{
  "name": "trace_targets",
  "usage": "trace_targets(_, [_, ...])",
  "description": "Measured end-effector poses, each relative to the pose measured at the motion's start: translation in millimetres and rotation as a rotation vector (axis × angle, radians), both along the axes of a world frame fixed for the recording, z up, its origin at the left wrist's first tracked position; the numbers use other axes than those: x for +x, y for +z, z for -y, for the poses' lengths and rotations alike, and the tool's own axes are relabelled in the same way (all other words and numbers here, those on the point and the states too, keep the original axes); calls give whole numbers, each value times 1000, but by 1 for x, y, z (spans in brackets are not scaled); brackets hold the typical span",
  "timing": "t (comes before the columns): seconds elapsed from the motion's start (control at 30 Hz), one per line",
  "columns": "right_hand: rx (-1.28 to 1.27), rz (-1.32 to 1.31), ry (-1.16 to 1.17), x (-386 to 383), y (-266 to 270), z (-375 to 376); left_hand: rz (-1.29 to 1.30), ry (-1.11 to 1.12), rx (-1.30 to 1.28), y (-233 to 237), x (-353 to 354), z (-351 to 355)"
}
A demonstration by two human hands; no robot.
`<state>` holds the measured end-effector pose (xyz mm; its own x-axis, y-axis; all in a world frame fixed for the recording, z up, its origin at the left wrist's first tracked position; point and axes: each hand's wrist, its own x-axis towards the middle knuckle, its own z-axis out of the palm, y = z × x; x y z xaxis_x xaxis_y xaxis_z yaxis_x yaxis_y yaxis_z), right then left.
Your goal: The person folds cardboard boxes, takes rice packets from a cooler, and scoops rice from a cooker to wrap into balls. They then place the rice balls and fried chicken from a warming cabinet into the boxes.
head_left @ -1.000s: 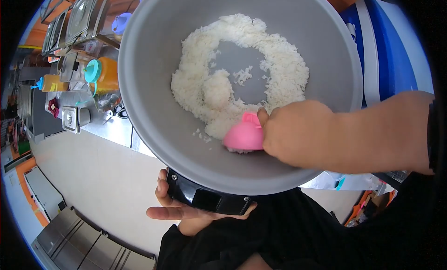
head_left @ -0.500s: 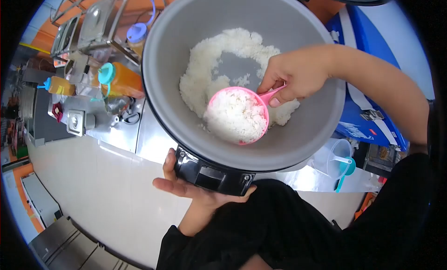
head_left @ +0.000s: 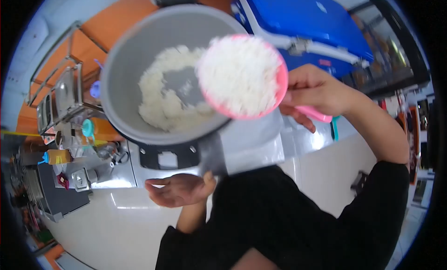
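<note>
My right hand point(head_left: 319, 91) grips the handle of a pink scoop point(head_left: 282, 84), raised over the right rim of the rice cooker. White cooked rice point(head_left: 240, 74) is heaped in the scoop. The cooker's grey inner pot point(head_left: 122, 79) holds more rice point(head_left: 158, 109) in a curved band, with bare bottom showing in the middle. My left hand point(head_left: 179, 191) is open, palm up, just below the cooker's black front panel point(head_left: 168, 157), apart from it. Part of the pot's right side is hidden behind the scoop.
A blue cooler box point(head_left: 307, 21) stands behind on the right. A whitish translucent thing point(head_left: 253, 151) lies on the counter beside the cooker. To the left are a metal rack point(head_left: 70, 91), a teal-lidded bottle point(head_left: 104, 132), a blue-capped squeeze bottle point(head_left: 58, 156) and scissors point(head_left: 122, 158).
The rice-filled scoop has risen out of the pot and moved right with my right hand. My left hand has let go of the cooker's front panel. The camera view has shifted right.
</note>
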<state>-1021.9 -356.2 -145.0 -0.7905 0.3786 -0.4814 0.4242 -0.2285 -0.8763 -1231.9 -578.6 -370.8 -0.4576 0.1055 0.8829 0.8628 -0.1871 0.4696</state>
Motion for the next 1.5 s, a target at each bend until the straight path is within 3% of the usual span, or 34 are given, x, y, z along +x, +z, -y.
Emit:
trace_targets(0.03, [-42, 13, -89, 21, -10, 13, -164, -94, 233, -10, 11, -7])
trace_targets(0.07, [-53, 17, -166, 40, -15, 20, -207, -170, 234, -23, 26, -3])
trace_targets(0.1, [-77, -22, -254, 58, -25, 27, -231, -312, -81, -28, 39, 15])
trace_targets(0.17, [-141, -98, -420, 92, -60, 48, -199, -644, -471, -41, 60, 0])
trace_targets(0.23, [-205, -174, -527, 118, -91, 61, 91, -787, -864, -42, 83, -34])
trace_targets(0.43, [-333, -312, -823, 154, -174, 90, -344, -805, -1327, -116, 116, -58])
trace_targets(0.5, [-407, -342, -935, 154, -186, 95, -354, -802, -1338, -115, 128, -42])
trace_targets(0.83, [-128, -207, -846, 152, -245, 86, -190, -662, -1257, -118, 157, -19])
trace_targets(0.97, [-215, -204, -733, 143, -254, 80, -180, -567, -1261, -103, 170, -24])
trace_targets(1.07, [-313, -233, -704, 132, -262, 78, -348, -771, -1205, -124, 168, -29])
trace_targets(1.17, [-415, -226, -711, 127, -265, 77, -388, -761, -1260, -118, 181, -30])
trace_targets(1.37, [-637, -357, -690, 143, -265, 75, -251, -804, -1392, -103, 182, -44])
trace_targets(1.47, [-700, -437, -677, 155, -263, 75, -236, -716, -1177, -124, 185, -55])
trace_targets(1.5, [-716, -467, -679, 158, -262, 75, -113, -701, -1153, -131, 188, -57])
